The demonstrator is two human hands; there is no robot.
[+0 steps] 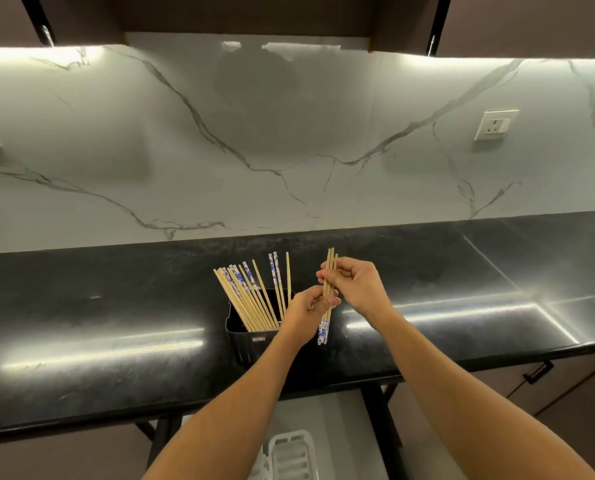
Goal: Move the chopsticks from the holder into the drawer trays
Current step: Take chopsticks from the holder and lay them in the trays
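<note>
Held bundle (324, 331) of slim wooden sticks (blue-patterned ends down): right hand (355, 286) pinches its upper part, left hand (305, 310) curls round its middle. It hangs upright just right of the holder (245, 346), a black ribbed tub, with the other chopsticks (245, 297) fanned leftward. The glossy black counter (81, 323) runs wide on both sides. A white slotted tray (289, 455) sits below its front edge.

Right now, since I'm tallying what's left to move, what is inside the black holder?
Many chopsticks stand in the holder, plain and blue-patterned, most leaning left. Their lower ends and the holder's floor are hidden by its wall; the left hand covers its right side.
</note>
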